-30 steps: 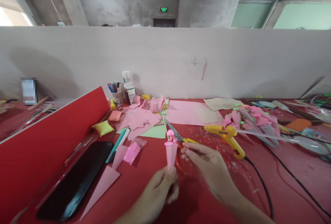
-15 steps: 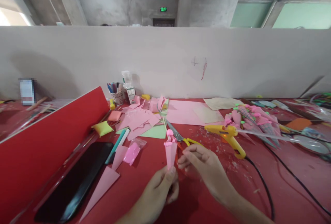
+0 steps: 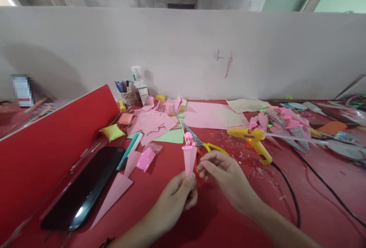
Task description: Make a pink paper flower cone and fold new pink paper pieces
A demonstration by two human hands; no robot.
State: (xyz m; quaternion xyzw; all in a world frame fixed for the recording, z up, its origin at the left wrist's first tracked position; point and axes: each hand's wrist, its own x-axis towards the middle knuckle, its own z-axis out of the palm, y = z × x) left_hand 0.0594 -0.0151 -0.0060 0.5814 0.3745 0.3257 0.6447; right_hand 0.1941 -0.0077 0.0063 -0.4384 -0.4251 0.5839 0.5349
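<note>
Upright in front of me is a small pink paper cone (image 3: 189, 161) with pink clay trim and a round pink ball on top. My left hand (image 3: 180, 192) pinches its pointed lower end between thumb and fingers. To the right of the cone, apart from it, my right hand (image 3: 219, 169) has thumb and fingertips pressed together. Whatever lies between those fingertips, if anything, is too small to make out. Scissors (image 3: 197, 139) with yellow and orange handles lie behind both hands, partly covered by the cone and the right hand.
A yellow glue gun (image 3: 251, 139) with a black cord lies to the right. Behind it are piled decorated cones (image 3: 286, 124). Pink paper pieces (image 3: 153, 122), a pink clay packet (image 3: 147, 159), a black tray (image 3: 85, 187) and a flat paper cone (image 3: 114, 196) lie left.
The view has tipped down a little, so everything sits higher in the picture. Both hands keep nearly the same pose, with the cone still in the left.
</note>
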